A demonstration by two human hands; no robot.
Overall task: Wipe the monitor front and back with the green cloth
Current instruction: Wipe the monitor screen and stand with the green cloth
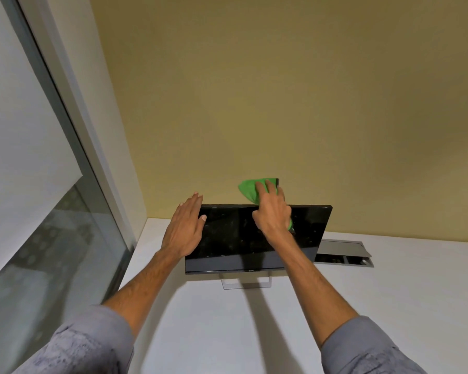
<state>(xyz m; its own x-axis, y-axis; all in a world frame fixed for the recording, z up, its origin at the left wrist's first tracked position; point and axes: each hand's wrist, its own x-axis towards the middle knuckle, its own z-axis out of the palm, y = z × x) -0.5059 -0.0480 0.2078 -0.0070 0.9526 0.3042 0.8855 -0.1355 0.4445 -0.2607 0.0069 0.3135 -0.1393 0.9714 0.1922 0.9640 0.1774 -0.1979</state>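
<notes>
A black monitor (235,238) stands on a silver stand (246,284) on the white desk (254,333), its dark screen facing me. My left hand (185,225) lies flat with straight fingers against the monitor's top left corner, thumb on the screen. My right hand (272,211) holds the green cloth (250,191) over the monitor's top edge near its middle; most of the cloth sticks up above the edge, and a small green corner shows under the palm. The back of the monitor is hidden.
A grey cable hatch (343,252) with its lid raised sits in the desk behind the monitor's right side. A yellow wall (281,103) rises close behind. A window with a blind (25,130) runs along the left.
</notes>
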